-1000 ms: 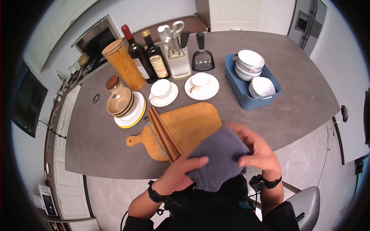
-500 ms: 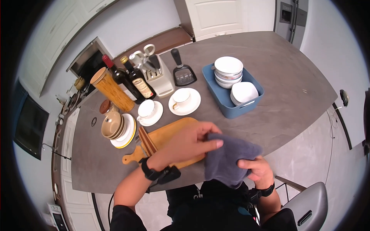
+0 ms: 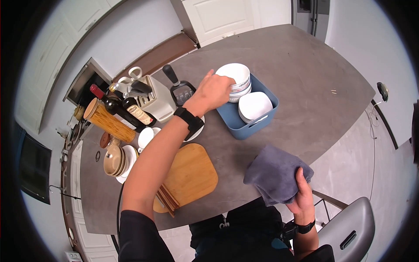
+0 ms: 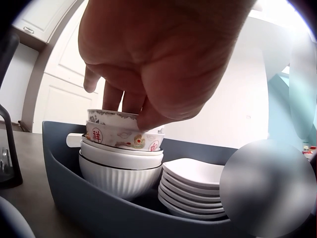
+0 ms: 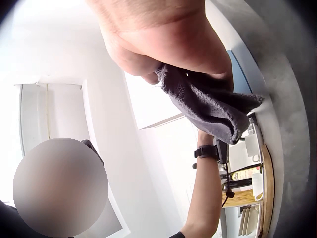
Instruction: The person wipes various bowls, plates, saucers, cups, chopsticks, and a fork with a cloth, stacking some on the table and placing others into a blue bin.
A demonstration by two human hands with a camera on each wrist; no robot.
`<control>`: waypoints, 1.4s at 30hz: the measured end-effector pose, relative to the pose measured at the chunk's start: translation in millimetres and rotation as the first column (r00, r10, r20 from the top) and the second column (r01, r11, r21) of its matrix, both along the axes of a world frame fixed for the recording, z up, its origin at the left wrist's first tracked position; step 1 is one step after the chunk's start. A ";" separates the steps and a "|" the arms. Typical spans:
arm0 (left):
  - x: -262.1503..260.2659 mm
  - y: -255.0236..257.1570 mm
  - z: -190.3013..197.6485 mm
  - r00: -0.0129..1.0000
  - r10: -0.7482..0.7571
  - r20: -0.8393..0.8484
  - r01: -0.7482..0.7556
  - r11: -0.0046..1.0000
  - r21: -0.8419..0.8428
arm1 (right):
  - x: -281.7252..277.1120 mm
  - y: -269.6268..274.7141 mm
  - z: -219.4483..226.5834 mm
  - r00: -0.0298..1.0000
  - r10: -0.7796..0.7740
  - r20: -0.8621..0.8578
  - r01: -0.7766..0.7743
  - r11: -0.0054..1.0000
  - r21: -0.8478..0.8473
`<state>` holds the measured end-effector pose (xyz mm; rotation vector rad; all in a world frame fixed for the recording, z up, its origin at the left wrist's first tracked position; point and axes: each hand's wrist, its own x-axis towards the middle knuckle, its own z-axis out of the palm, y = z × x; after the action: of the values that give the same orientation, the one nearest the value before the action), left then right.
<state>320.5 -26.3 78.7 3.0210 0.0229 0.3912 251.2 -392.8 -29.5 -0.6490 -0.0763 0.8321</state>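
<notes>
My left hand (image 3: 212, 94) reaches across to the blue bin (image 3: 242, 131) and pinches the rim of the top white bowl (image 3: 235, 72) in a stack. In the left wrist view the thumb lies at the patterned rim and fingers (image 4: 113, 96) dip behind it. Below that bowl (image 4: 106, 118) sit more white bowls, one ribbed (image 4: 119, 179). Squarish white dishes (image 4: 193, 173) are stacked beside them. Near the counter's front edge my right hand (image 3: 302, 200) holds a grey cloth (image 3: 277, 172), thumb on top. In the right wrist view this cloth (image 5: 205, 104) hangs in folds.
A wooden cutting board (image 3: 192, 174) with chopsticks (image 3: 168, 200) lies left of the cloth. Cups, brown bowls (image 3: 114, 160), bottles (image 3: 139, 114), a pasta jar (image 3: 109, 121) and a knife block (image 3: 157, 98) stand farther left. A grey chair (image 3: 349, 231) is at the right.
My left hand has let go of the cloth and moved forward to the bowls in the bin. The right hand keeps the cloth, now a little farther right. The head view has shifted.
</notes>
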 end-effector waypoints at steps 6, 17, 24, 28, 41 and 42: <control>4.6 2.1 5.2 0.999 -0.008 0.050 0.009 1.000 -0.017 | 2.6 -2.3 -11.7 0.999 -0.001 -0.048 0.000 0.999 -0.033; -155.0 -54.7 52.0 0.947 0.190 0.260 0.227 0.180 -0.957 | -22.7 26.1 5.9 0.812 -0.222 0.539 0.331 0.937 -0.114; -285.0 -139.7 -11.5 0.933 0.345 0.104 -0.012 0.320 -0.947 | -95.1 95.7 88.3 -0.334 0.266 0.904 0.252 0.950 -0.186; -333.0 -167.1 -17.8 0.925 0.333 0.184 0.031 0.416 -0.909 | -113.7 107.7 98.6 -0.361 0.250 0.898 0.316 0.939 -0.135; -387.2 -180.1 -47.8 0.944 0.282 0.170 -0.001 0.520 -0.854 | -155.3 94.4 103.7 -0.543 0.227 0.809 0.255 0.962 -0.099; -390.3 -182.0 -51.0 0.965 0.258 0.049 -0.074 0.448 -0.891 | -141.7 99.1 95.5 -0.380 0.215 0.900 0.183 0.971 -0.155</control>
<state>-69.7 -208.3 27.7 1.9051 0.3933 0.4690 109.5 -293.7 66.0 -1.5228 -1.7575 -0.0615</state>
